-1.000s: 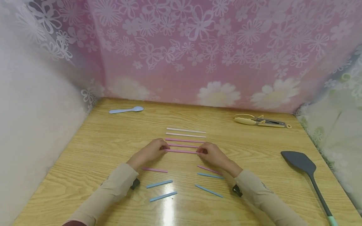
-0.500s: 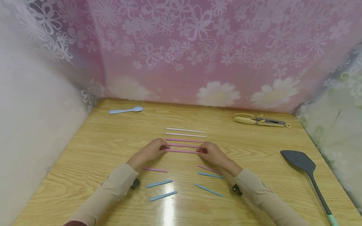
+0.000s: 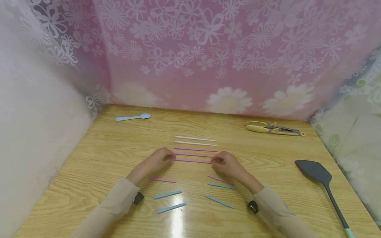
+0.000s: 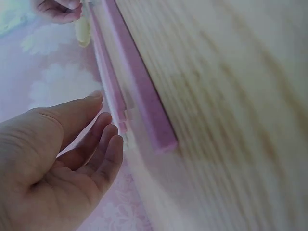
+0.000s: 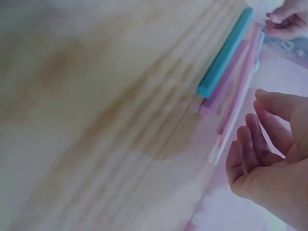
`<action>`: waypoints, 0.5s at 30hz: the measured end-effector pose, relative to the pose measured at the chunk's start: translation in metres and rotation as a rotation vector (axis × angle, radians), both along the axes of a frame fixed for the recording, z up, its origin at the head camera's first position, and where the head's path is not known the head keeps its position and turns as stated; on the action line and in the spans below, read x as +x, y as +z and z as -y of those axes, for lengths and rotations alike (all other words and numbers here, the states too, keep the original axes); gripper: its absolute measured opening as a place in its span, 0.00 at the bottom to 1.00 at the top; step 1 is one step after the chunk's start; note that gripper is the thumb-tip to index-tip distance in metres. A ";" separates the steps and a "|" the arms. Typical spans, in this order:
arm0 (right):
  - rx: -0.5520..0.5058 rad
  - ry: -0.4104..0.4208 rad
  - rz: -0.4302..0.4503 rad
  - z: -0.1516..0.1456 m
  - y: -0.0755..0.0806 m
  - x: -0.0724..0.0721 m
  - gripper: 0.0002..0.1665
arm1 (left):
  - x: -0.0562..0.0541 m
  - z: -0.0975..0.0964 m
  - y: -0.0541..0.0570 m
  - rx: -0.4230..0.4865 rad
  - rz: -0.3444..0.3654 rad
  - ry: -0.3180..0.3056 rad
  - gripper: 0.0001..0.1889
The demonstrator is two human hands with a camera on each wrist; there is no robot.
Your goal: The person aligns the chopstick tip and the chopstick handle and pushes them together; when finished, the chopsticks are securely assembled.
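My left hand (image 3: pixel 157 160) is at the left end of the nearest long pink stick (image 3: pixel 193 161), its thumb and fingers apart and loosely curled in the left wrist view, holding nothing. At that stick's right end is my right hand (image 3: pixel 226 163), with a gap between thumb and fingertips in the right wrist view. Two more long pink sticks (image 3: pixel 195 149) and two white sticks (image 3: pixel 195 143) lie behind it in roughly parallel rows. Nearer me are short sticks: a pink one (image 3: pixel 163 180) and two blue ones (image 3: pixel 171 208) on the left, a pink (image 3: pixel 220 179) and two blue (image 3: pixel 219 201) on the right.
A light blue spoon (image 3: pixel 131 117) lies at the back left of the wooden table (image 3: pixel 89 158). Yellow-tipped tongs (image 3: pixel 274 128) lie at the back right, and a dark grey spatula (image 3: pixel 315 172) along the right side. Floral cloth (image 3: pixel 184 59) hangs behind.
Both hands have let go of the nearest long pink stick and moved slightly outward from its ends. The stick stays in its row.
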State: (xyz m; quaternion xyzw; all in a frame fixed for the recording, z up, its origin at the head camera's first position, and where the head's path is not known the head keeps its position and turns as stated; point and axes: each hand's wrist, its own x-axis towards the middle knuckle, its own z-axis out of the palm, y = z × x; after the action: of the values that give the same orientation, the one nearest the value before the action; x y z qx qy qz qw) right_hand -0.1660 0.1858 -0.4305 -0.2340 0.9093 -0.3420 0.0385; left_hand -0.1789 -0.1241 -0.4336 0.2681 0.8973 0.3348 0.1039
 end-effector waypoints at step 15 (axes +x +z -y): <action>0.026 0.028 0.159 -0.028 0.001 0.033 0.12 | 0.037 0.023 0.008 0.001 0.076 -0.020 0.13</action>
State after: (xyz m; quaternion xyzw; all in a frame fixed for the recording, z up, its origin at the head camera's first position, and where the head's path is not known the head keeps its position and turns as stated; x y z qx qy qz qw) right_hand -0.1334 0.2143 -0.4300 -0.2182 0.9044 -0.3471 0.1183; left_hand -0.1417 -0.1473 -0.4255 0.2641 0.8898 0.3442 0.1412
